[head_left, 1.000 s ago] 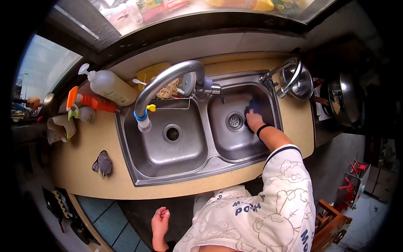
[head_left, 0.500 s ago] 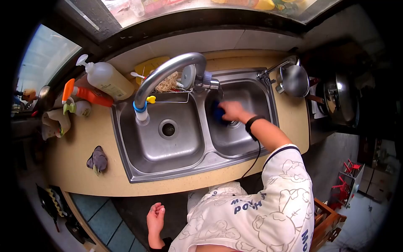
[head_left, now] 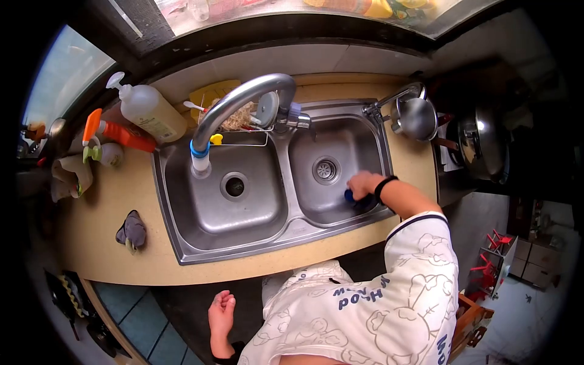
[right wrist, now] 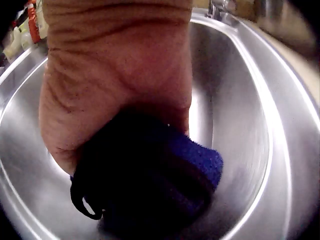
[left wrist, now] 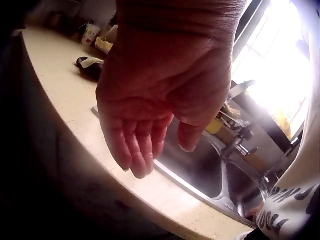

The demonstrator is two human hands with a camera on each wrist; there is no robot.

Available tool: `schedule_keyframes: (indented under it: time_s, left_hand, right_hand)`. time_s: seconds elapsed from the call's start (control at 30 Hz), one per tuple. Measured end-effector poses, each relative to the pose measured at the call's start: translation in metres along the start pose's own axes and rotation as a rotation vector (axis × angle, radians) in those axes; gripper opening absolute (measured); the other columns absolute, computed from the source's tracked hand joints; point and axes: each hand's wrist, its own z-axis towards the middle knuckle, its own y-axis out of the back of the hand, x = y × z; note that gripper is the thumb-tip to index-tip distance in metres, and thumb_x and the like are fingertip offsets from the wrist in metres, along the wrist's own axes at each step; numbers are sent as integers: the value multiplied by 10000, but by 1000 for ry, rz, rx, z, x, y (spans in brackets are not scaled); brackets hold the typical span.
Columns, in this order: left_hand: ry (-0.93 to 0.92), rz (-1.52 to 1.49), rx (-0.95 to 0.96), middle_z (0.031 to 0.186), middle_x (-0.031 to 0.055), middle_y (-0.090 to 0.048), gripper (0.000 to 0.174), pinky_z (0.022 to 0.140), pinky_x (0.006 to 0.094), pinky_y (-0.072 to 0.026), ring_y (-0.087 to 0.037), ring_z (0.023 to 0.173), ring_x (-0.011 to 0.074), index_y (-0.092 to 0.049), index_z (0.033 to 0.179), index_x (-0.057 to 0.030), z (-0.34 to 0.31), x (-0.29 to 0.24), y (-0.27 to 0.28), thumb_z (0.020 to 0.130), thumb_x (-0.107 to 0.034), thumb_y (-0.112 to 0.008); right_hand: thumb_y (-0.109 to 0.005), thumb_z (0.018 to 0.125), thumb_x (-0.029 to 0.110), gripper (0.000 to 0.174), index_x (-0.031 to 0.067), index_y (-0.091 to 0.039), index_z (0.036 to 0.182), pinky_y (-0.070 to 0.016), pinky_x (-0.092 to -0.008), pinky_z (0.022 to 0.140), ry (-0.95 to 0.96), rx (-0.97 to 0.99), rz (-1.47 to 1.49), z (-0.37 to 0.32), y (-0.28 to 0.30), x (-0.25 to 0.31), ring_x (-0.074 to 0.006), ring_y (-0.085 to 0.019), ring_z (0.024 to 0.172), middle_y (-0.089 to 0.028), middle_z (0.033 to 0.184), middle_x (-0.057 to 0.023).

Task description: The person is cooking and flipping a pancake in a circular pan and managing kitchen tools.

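here, the right hand (head_left: 362,184) grips, seemingly, a blue cloth (right wrist: 155,175) inside the sink (head_left: 310,198).

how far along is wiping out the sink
Done, as far as it shows: the right basin looks free of scraps around its drain, though whether it's fully clean I can't tell. In hand: the right hand grips a blue cloth at that basin's near right corner, so wiping seems under way. Left, probably: that corner, then perhaps the left basin, which no hand or cloth touches.
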Motion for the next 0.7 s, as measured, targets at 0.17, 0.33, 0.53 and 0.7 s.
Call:
schedule_keyframes:
  time_s: [0.17,0.33,0.53,0.7]
  left_hand:
    - [-13,50,0,907,92,-619,276,723,230,-470,-573,777,111,-537,1068,35,5,-8,-3,811,-62,-566]
    - [6,17,8,909,93,-620,279,721,231,-469,-576,784,118,-538,1068,41,-1,-12,-3,813,-67,-562]
    - [5,33,-52,910,98,-621,277,723,234,-471,-582,786,122,-539,1066,41,-12,-2,1,814,-72,-566]
    - [-5,-9,-26,911,102,-621,273,727,237,-472,-585,789,122,-539,1062,40,-15,6,-8,818,-79,-567]
  right_hand:
    - [-573,689,210,271,75,-596,922,-333,-401,916,22,-651,-691,18,45,-65,-272,-461,1093,-598,963,-119]
    - [-483,766,256,326,72,-594,1012,-293,-400,979,-137,-291,-438,-6,6,-37,-262,-526,1030,-604,1021,-122]
    - [-520,689,348,523,-10,-591,1064,-415,-381,882,-194,78,405,8,-32,-17,-345,-535,1038,-574,1083,-211]
    - [-604,630,250,340,33,-567,889,-448,-418,771,-135,-669,270,-21,43,-36,-362,-557,860,-596,873,-179]
